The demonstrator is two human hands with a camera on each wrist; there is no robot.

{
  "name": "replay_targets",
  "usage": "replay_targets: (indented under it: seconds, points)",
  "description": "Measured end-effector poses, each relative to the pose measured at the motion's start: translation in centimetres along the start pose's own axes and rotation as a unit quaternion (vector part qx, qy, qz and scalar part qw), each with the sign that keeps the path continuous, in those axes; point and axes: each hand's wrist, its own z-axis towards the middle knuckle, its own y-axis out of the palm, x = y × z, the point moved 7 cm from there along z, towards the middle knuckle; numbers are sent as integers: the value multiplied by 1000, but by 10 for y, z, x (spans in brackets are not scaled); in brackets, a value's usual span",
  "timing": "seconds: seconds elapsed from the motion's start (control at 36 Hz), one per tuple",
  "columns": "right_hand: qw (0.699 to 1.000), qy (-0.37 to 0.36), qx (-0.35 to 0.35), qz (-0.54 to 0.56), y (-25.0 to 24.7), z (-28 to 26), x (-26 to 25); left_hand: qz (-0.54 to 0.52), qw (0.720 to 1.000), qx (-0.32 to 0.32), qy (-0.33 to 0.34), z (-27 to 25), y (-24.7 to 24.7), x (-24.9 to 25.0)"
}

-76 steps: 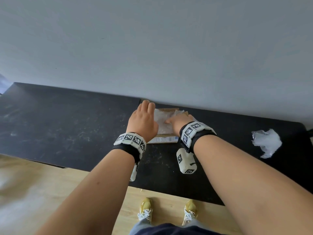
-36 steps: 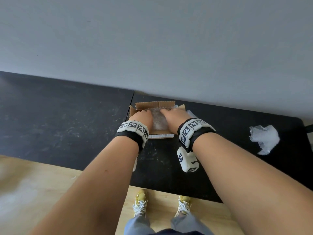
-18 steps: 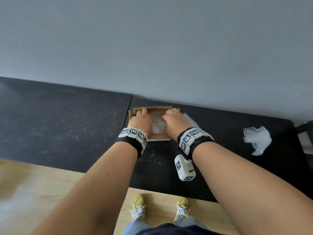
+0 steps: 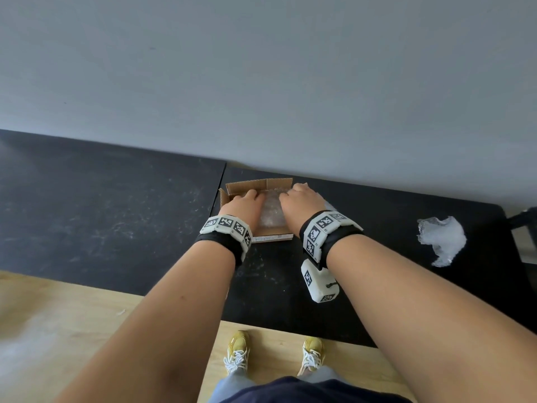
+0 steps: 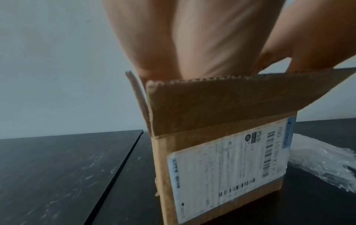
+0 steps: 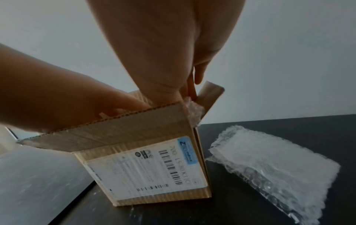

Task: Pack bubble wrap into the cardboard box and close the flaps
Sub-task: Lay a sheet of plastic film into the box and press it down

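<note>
Both hands, left [image 4: 242, 206] and right [image 4: 302, 200], press bubble wrap [image 4: 270, 212] into cardboard box [image 6: 154, 167]; finger curl unclear; label [image 6: 146, 172] reads "700-LS-80", blurry.

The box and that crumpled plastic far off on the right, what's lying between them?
A flat bubble wrap sheet lies on the table beside the cardboard box, plainest in the right wrist view. Past it, bare black table reaches the crumpled plastic.

The cardboard box [image 4: 258, 186] stands on the counter [image 4: 116, 216] against the wall; folded bubble wrap [image 6: 269, 167] lies just right of it, a crumpled piece [image 4: 441, 238] farther right.
</note>
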Motion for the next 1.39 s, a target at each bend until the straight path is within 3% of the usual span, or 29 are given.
replay_targets:
  seconds: [0.31, 0.69, 0.83, 1.0, 1.14, 1.39]
  points:
    - [990, 8, -127, -58, 12, 13, -6, -13, 1000, -9, -2, 6, 14, -9]
    - [999, 32, -13, 37, 3, -2, -1, -14, 1000, 16, 9, -2, 12, -6]
    - [999, 28, 37, -4, -10, -12, 4, 8, 999, 43, 10, -11, 7, 3]
    - [999, 9, -6, -31, -17, -11, 3, 71, 988, 135, -14, -27, -7, 8]
    - [997, -5, -50, -63, -16, -6, -2, 85, 991, 100, -40, -25, -3, 3]
    - [998, 15, -26, -55, -5, 6, -1, 86, 992, 81, -37, -12, 2, -5]
